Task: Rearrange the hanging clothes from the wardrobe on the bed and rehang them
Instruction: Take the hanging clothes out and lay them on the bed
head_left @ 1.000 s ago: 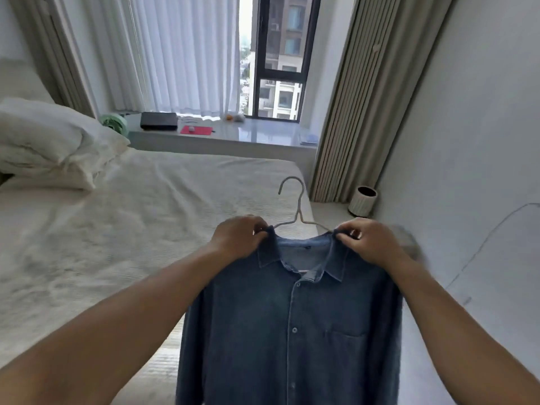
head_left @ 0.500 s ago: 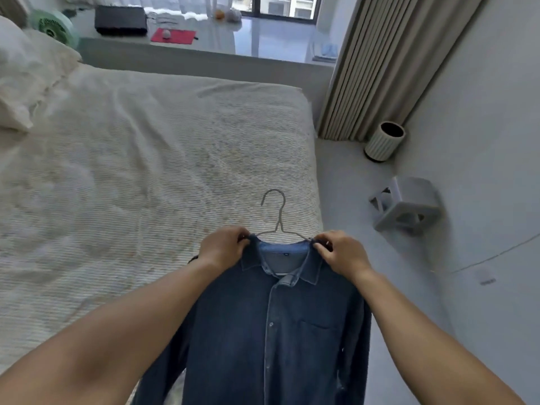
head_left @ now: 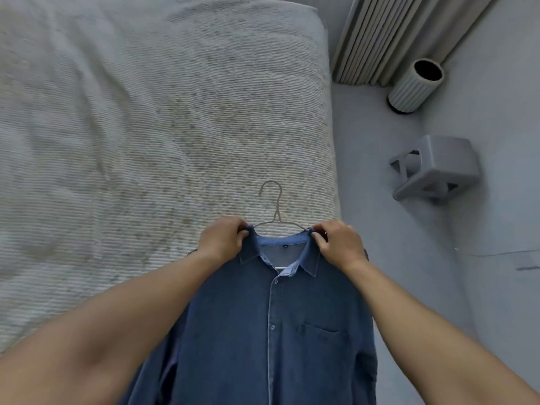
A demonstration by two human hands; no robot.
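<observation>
I've got the shirt up by both shoulders: left hand pinching the collar edge at 9 o'clock of the hanger, right hand pinching at 3. Shirt's on the hanger, buttoned, front facing me, hanging over the bed near its right edge. Bin and stool on the floor at 2 o'clock.

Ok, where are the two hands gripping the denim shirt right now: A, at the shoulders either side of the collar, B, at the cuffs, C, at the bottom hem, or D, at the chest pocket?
A: the left hand and right hand pinch the denim shirt at its shoulders, either side of the collar, just below the wire hanger.
</observation>
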